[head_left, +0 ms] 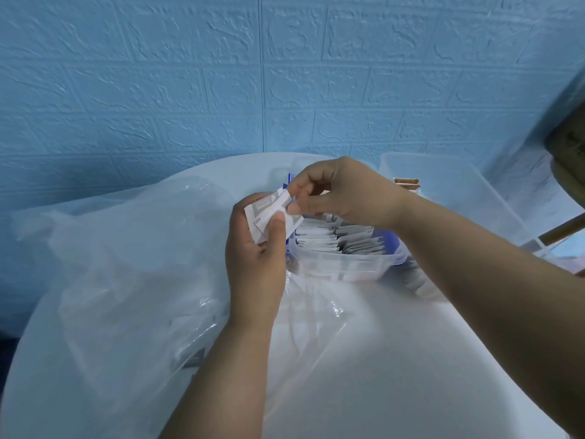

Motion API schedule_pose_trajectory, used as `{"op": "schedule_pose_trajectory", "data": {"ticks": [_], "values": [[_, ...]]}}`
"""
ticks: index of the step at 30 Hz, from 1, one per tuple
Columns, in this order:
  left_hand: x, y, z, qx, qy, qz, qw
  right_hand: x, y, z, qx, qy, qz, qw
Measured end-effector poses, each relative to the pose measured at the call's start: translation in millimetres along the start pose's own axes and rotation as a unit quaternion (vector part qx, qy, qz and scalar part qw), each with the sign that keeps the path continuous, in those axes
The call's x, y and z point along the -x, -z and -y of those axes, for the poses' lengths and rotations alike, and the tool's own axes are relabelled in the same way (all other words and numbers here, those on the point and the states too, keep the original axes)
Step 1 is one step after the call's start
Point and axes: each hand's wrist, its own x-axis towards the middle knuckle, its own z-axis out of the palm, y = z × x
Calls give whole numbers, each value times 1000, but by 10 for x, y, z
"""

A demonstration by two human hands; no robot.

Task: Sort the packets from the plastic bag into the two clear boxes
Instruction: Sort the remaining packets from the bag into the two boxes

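Left hand [253, 248] holding white packets [269, 210], right hand [342, 191] pinching one, above clear box [342, 267]

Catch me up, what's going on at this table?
A person is sorting packets. The left hand holds a small stack of white-grey packets, and the right hand pinches the top one. Just behind them, the near clear box already holds many similar packets; the far clear box to the right has a few brown packets. The plastic bag lies crumpled on the white table.
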Motion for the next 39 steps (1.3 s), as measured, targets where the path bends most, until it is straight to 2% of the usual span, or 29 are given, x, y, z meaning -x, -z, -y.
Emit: {"op": "schedule_pose_trajectory", "data": {"ticks": [10,15,18,23,28,34,39], "values": [[-12,2,12,0,17,-53,998,-39,35,-99,-33,-24,-7,999],[-25,9,29,-13,22,-74,997,27,325,-147,150,19,-67,986],[-21,-2,34,-20,22,-71,997,75,413,-104,225,45,-43,972],[-15,-4,23,-27,22,-70,997,1,295,-133,364,82,-17,928],[-18,1,25,-29,22,-71,997,-79,162,-158,391,82,-5,917],[-20,-5,29,-34,23,-72,997,-147,76,-274,344,37,-47,937],[-25,-1,20,-34,26,-69,997,-89,168,-258,310,-14,16,951]]}}
